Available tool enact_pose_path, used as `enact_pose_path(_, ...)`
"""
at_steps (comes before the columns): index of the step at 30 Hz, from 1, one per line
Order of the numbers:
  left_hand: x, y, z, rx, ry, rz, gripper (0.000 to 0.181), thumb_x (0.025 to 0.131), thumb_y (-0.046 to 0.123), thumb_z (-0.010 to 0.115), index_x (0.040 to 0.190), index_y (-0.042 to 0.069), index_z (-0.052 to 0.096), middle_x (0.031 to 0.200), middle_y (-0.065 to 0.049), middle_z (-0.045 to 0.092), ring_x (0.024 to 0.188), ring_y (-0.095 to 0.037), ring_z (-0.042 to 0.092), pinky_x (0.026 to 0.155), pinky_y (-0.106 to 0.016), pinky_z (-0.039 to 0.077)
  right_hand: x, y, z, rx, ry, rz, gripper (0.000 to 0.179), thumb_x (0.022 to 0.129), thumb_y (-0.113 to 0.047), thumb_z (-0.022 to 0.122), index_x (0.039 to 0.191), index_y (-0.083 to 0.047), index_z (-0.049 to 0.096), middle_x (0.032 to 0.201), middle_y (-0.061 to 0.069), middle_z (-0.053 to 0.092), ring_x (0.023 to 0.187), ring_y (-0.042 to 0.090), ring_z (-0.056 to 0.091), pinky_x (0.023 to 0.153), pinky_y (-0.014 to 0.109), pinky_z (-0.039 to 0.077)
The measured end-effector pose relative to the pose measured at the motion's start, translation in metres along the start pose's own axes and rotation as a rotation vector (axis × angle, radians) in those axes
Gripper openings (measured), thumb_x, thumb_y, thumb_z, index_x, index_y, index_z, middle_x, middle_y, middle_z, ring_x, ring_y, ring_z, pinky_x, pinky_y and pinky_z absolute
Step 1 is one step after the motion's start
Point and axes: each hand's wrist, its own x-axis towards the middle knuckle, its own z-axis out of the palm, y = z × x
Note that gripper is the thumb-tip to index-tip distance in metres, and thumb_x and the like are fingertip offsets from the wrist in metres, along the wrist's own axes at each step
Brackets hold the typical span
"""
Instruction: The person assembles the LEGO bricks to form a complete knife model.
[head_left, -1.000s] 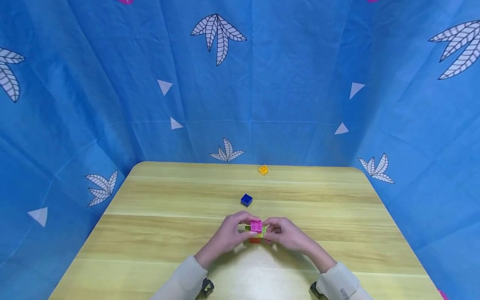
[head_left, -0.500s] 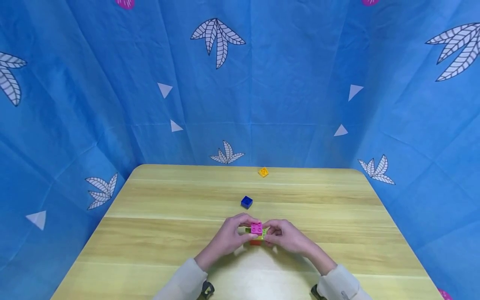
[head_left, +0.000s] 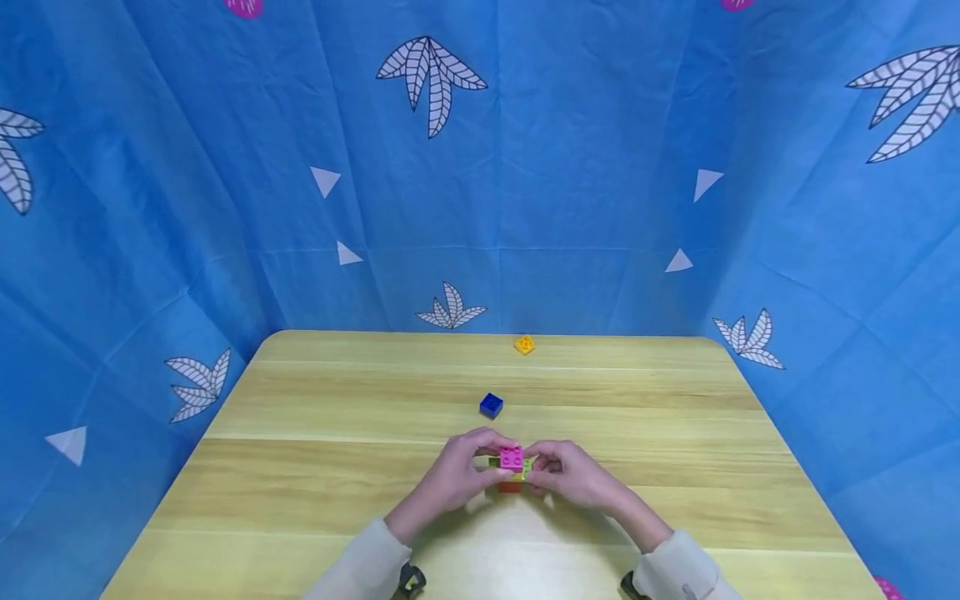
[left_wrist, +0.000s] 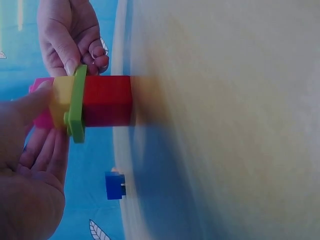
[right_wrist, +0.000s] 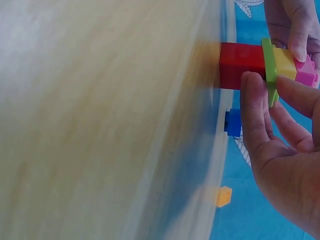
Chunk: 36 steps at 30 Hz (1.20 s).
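Standing on the bench (head_left: 660, 417) (red block (left_wrist: 108, 100) lowest), a 4-colour stack (left_wrist: 78, 103) is held: left hand (head_left: 460, 468) with fingers clamped on its pink block (head_left: 512, 459), right hand (head_left: 572, 472) likewise on its green plate (right_wrist: 270, 70).

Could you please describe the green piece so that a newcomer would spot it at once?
At the wooden table, find the brick stack between the left hand and the right hand. There, the green piece sits between the red base and the yellow brick. It is the thin plate jutting out past both neighbours.
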Motion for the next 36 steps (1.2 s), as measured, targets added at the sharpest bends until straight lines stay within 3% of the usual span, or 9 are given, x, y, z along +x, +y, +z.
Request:
enact_pose_path(7,0.001,-0.001,-0.003,-0.002,-0.03,0.031,0.037,0.088,0.019,0.083,0.124,0.022,0.071,0.115,0.011,0.069,0.109,-0.008,0.068,0.105,-0.031,0.055,0.002,0.001,0.0,-0.021,-0.005,-0.008,0.035,0.099,-0.009,0.067,0.13,0.006,0.063,0.099,0.018,0.07,0.085,0.028,0.072,0.078,0.035,0.064)
enact_pose_path(11,0.005,-0.003,-0.009,-0.021,-0.041,0.052,0.041,0.093,0.028,0.078,0.131,0.018,0.068,0.127,0.0,0.069,0.119,-0.017,0.067,0.11,-0.038,0.053,0.0,0.0,0.0,-0.021,-0.005,-0.008,0.036,0.099,-0.009,0.067,0.131,0.007,0.061,0.099,0.019,0.07,0.085,0.029,0.072,0.078,0.034,0.064)
enact_pose_path(14,0.012,-0.008,-0.017,-0.059,0.004,0.04,0.043,0.098,0.033,0.073,0.137,0.016,0.064,0.136,-0.007,0.067,0.126,-0.024,0.064,0.114,-0.044,0.049,0.0,0.0,0.001,-0.027,0.002,-0.005,0.039,0.099,-0.009,0.067,0.133,0.008,0.06,0.098,0.016,0.069,0.085,0.028,0.072,0.078,0.031,0.064)
enact_pose_path(20,0.037,-0.027,-0.029,-0.087,0.1,0.03,0.047,0.099,0.022,0.071,0.142,0.01,0.059,0.142,-0.015,0.062,0.131,-0.034,0.059,0.116,-0.05,0.046,0.001,0.001,0.001,-0.036,0.011,0.003,0.041,0.099,-0.01,0.068,0.134,0.008,0.059,0.097,0.013,0.07,0.084,0.026,0.072,0.077,0.029,0.063)
enact_pose_path(26,0.057,-0.046,-0.03,-0.02,0.126,-0.019,0.052,0.098,0.018,0.073,0.146,0.011,0.056,0.147,-0.01,0.059,0.134,-0.032,0.057,0.115,-0.049,0.047,0.001,0.001,0.001,-0.037,0.012,0.006,0.039,0.099,-0.01,0.068,0.133,0.007,0.06,0.097,0.013,0.069,0.084,0.026,0.071,0.078,0.031,0.063)
enact_pose_path(32,0.066,-0.058,-0.028,0.068,0.083,-0.09,0.062,0.095,0.019,0.077,0.151,0.017,0.051,0.152,-0.009,0.055,0.136,-0.032,0.056,0.117,-0.047,0.045,0.001,0.001,0.001,-0.051,0.014,0.008,0.039,0.098,-0.011,0.069,0.132,0.007,0.061,0.098,0.011,0.069,0.084,0.025,0.071,0.077,0.029,0.063)
enact_pose_path(36,0.069,-0.061,-0.026,0.053,0.059,-0.137,0.066,0.095,0.017,0.077,0.154,0.018,0.048,0.156,-0.01,0.05,0.139,-0.036,0.054,0.118,-0.05,0.045,0.001,0.002,0.001,-0.046,0.016,0.009,0.039,0.098,-0.01,0.069,0.132,0.007,0.061,0.097,0.011,0.069,0.084,0.025,0.071,0.077,0.029,0.063)
